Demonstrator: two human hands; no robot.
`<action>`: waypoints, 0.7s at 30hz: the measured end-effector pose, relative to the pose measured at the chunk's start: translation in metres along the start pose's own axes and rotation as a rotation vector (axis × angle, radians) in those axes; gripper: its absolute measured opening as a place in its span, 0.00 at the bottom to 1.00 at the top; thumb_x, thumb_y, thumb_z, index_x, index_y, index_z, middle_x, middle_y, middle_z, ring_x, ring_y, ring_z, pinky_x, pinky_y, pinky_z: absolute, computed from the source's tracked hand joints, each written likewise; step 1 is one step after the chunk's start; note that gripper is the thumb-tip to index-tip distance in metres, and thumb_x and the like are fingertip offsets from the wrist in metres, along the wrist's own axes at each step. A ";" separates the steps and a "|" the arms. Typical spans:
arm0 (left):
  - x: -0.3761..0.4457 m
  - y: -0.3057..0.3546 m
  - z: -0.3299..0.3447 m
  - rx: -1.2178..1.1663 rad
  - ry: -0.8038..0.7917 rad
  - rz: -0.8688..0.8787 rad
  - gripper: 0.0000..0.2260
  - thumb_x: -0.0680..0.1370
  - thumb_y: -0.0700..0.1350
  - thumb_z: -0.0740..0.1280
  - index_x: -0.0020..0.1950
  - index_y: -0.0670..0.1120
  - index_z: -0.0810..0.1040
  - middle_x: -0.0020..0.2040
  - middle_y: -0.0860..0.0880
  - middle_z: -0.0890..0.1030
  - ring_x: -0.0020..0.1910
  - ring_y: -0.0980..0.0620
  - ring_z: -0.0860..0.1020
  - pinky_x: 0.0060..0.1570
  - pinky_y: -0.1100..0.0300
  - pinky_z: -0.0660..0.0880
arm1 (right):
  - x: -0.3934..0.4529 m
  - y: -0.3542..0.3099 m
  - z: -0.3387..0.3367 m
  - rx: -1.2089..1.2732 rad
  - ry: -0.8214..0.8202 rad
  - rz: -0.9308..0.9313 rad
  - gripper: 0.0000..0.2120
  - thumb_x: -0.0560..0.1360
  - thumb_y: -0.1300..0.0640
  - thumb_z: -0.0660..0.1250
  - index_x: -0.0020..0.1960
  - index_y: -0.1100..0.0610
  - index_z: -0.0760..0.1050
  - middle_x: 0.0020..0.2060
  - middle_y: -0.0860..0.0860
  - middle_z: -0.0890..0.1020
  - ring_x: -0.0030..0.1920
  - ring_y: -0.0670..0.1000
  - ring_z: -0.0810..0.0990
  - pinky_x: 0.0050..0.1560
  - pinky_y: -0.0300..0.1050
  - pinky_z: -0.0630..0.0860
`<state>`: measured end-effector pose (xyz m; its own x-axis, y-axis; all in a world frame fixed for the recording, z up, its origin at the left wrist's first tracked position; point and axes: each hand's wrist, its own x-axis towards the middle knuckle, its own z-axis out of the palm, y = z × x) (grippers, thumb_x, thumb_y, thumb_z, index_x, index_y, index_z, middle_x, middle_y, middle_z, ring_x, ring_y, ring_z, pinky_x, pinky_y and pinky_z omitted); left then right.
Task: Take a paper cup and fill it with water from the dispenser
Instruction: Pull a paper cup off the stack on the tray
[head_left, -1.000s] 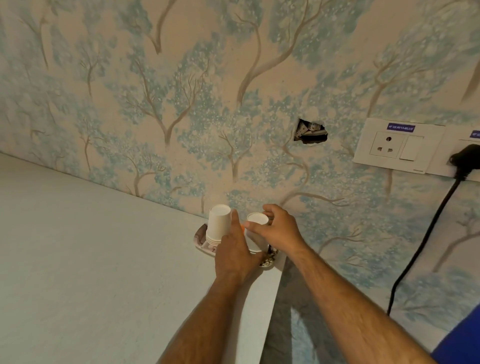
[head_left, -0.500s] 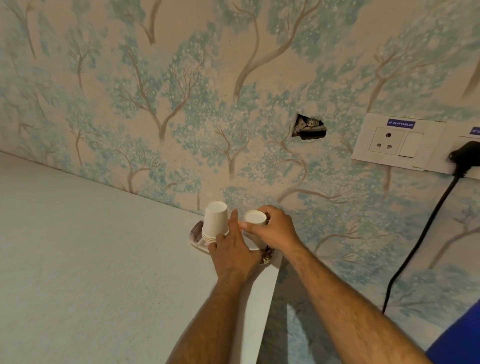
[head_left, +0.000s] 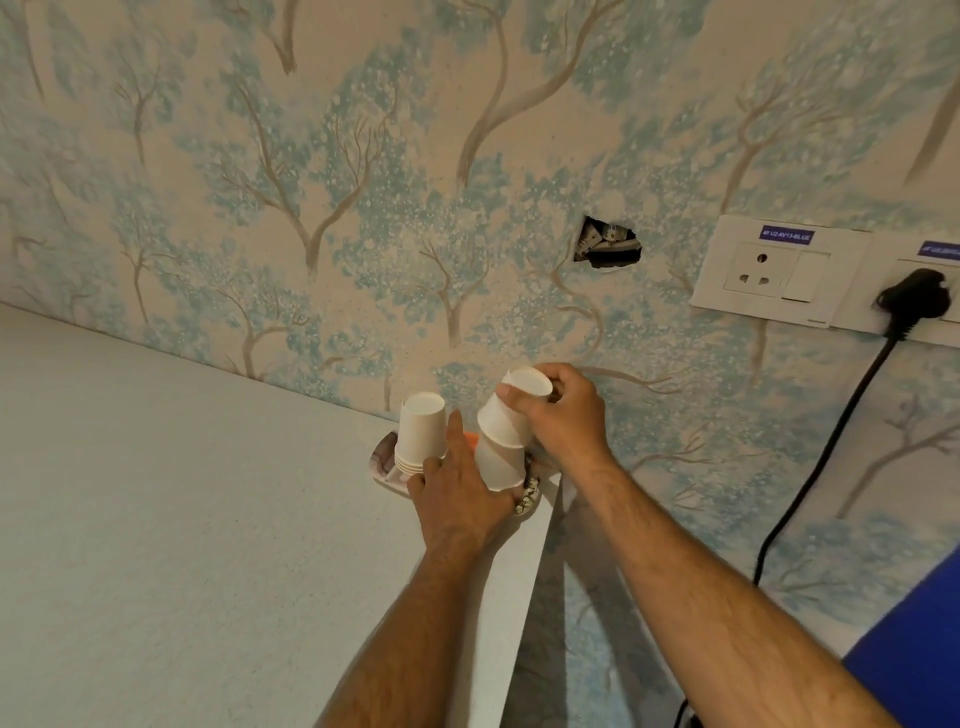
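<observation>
Tree-patterned wallpaper in pale blue and tan fills the background behind a white surface (head_left: 156, 519), at whose far corner two stacks of upturned paper cups stand on a small plate (head_left: 382, 460). A person's right hand (head_left: 563, 415) is clamped on the top paper cup (head_left: 511, 410) of the right-hand stack, thumb on its side wall and fingers wrapped behind, while the left hand (head_left: 457, 499) is closed around the lower cups (head_left: 498, 467) of that same stack, pinning them to the plate. Half a second ago the top cup sat square on its stack; it has since been lifted and tipped, its rim now showing clear of the cup below, which suggests the cup is nearly free and the first step of the task is almost done. The cup is still upside down, closed base uppermost and tilted toward the right and the wall, open mouth facing down and to the left; its long axis leans off vertical by a moderate angle. The second stack (head_left: 422, 434) stands upright just left of the left hand. A wall socket (head_left: 763, 270) and a black plug (head_left: 911, 304) with its cord sit well apart to the right. No dispenser is in view.
</observation>
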<state>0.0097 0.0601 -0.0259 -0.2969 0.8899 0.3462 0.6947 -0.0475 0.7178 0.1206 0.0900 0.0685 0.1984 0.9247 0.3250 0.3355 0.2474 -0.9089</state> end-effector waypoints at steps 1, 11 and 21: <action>0.000 -0.001 0.000 -0.019 0.008 -0.003 0.53 0.66 0.72 0.70 0.80 0.55 0.43 0.71 0.47 0.74 0.71 0.43 0.71 0.71 0.39 0.65 | -0.003 -0.005 -0.003 0.045 0.044 -0.011 0.20 0.64 0.48 0.82 0.52 0.50 0.80 0.47 0.44 0.84 0.49 0.47 0.83 0.45 0.40 0.77; -0.014 -0.001 -0.016 -0.464 0.138 0.144 0.38 0.71 0.51 0.78 0.76 0.51 0.63 0.69 0.48 0.73 0.67 0.50 0.72 0.68 0.41 0.72 | -0.063 -0.029 -0.050 0.813 0.301 0.240 0.18 0.71 0.58 0.78 0.58 0.57 0.78 0.55 0.56 0.82 0.55 0.58 0.83 0.37 0.48 0.85; -0.065 0.080 -0.070 -0.962 -0.289 0.258 0.28 0.76 0.67 0.57 0.64 0.48 0.77 0.57 0.46 0.85 0.58 0.54 0.81 0.56 0.64 0.76 | -0.169 0.008 -0.078 0.948 0.001 0.417 0.32 0.62 0.56 0.78 0.65 0.61 0.78 0.59 0.61 0.84 0.56 0.60 0.85 0.45 0.52 0.85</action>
<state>0.0388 -0.0334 0.0517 0.0435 0.8701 0.4909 -0.1398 -0.4813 0.8654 0.1620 -0.0866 0.0268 0.1334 0.9891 -0.0627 -0.6224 0.0344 -0.7819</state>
